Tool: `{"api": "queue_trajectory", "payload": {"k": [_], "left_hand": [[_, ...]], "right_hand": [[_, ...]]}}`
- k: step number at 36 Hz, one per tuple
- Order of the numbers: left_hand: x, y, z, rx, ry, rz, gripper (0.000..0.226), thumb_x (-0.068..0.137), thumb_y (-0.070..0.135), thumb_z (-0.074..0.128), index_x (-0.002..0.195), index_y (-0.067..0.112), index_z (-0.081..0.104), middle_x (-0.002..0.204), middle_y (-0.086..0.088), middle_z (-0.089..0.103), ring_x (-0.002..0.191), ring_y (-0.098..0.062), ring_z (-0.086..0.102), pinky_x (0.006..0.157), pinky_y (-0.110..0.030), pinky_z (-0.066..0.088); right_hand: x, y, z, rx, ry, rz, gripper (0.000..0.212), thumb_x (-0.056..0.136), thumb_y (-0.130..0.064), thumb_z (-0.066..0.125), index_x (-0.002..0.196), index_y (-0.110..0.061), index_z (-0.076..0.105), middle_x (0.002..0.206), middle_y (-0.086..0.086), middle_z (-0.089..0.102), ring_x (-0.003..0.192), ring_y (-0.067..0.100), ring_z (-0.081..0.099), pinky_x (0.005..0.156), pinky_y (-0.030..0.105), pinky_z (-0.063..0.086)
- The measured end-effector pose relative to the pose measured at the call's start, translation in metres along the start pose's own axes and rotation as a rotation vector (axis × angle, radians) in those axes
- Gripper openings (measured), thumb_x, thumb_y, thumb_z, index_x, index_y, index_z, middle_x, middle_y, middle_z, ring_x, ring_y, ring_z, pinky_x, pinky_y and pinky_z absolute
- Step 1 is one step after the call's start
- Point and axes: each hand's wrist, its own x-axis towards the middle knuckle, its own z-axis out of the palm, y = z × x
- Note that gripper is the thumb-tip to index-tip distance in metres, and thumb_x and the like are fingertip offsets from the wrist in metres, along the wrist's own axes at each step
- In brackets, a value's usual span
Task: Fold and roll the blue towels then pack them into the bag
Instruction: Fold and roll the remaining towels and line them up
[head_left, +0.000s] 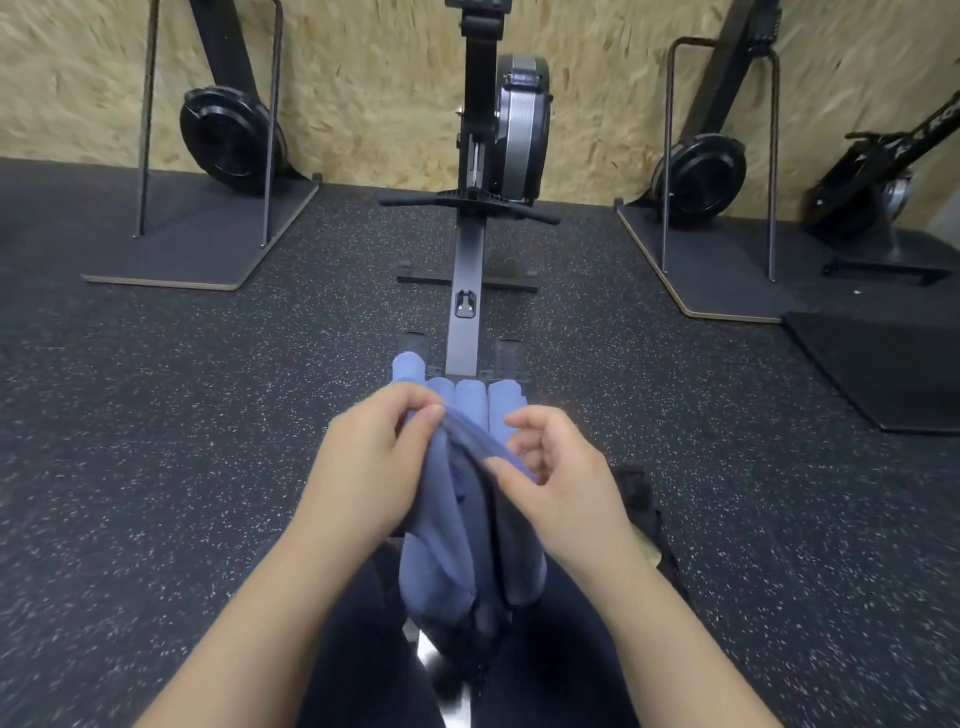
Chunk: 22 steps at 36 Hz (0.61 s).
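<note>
Towel (457, 519) sits dead centre, hanging loose over the rower rail (465, 332) between the person's knees. Left hand (374, 462) at 9 o'clock of it pinches the top edge between thumb and fingers. Right hand (561, 478) at 3 o'clock has fingers curled, thumb and forefinger nipping the same edge. Four rolled towels (457, 397) lie side by side at 12 o'clock, just past the hands. Black bag (641, 499) at 3 o'clock on the floor (156, 467).
</note>
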Motion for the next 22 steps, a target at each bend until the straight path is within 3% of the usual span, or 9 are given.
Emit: {"api": "queue_trajectory", "payload": {"k": [3,8,13,19,22], "left_hand": [[0.001,-0.002,-0.008,-0.033,0.082,0.005,0.015,0.093,0.021,0.058,0.085,0.032,0.063,0.085,0.022,0.065,0.083,0.011,0.056,0.069,-0.002,0.036],[0.002,-0.007,-0.015,-0.067,0.175,-0.015,0.021,0.093,0.017,0.059,0.083,0.036,0.06,0.083,0.025,0.063,0.077,0.016,0.055,0.068,-0.001,0.035],[0.001,-0.011,-0.013,-0.124,0.215,-0.068,0.021,0.09,0.014,0.063,0.084,0.034,0.064,0.079,0.022,0.065,0.071,0.012,0.056,0.065,-0.003,0.037],[-0.014,-0.001,0.006,-0.212,0.052,-0.027,0.032,0.086,0.011,0.068,0.088,0.043,0.063,0.075,0.013,0.067,0.07,-0.009,0.057,0.066,-0.011,0.042],[-0.021,0.002,0.017,-0.232,0.003,-0.037,0.035,0.087,0.012,0.068,0.093,0.045,0.061,0.068,0.015,0.064,0.064,-0.003,0.053,0.061,-0.009,0.039]], "right_hand": [[0.0,0.005,-0.005,-0.061,0.03,0.004,0.038,0.08,-0.013,0.075,0.088,-0.043,0.052,0.079,-0.016,0.059,0.068,0.0,0.052,0.069,0.008,0.04],[0.0,0.013,-0.01,-0.106,0.043,0.029,0.029,0.08,-0.018,0.075,0.067,-0.037,0.058,0.066,-0.023,0.063,0.062,-0.004,0.054,0.063,0.011,0.041],[0.002,0.005,-0.002,0.142,0.111,0.106,0.023,0.083,-0.013,0.072,0.067,-0.026,0.062,0.058,-0.017,0.063,0.057,-0.003,0.053,0.061,0.011,0.044],[0.007,-0.017,0.013,0.243,0.054,0.064,0.021,0.089,-0.009,0.064,0.077,-0.025,0.063,0.064,-0.022,0.065,0.061,-0.009,0.056,0.063,0.007,0.042],[0.007,-0.021,0.015,0.2,0.025,0.051,0.016,0.091,-0.008,0.061,0.089,-0.022,0.067,0.073,-0.017,0.066,0.067,-0.006,0.056,0.066,0.007,0.042]]}}
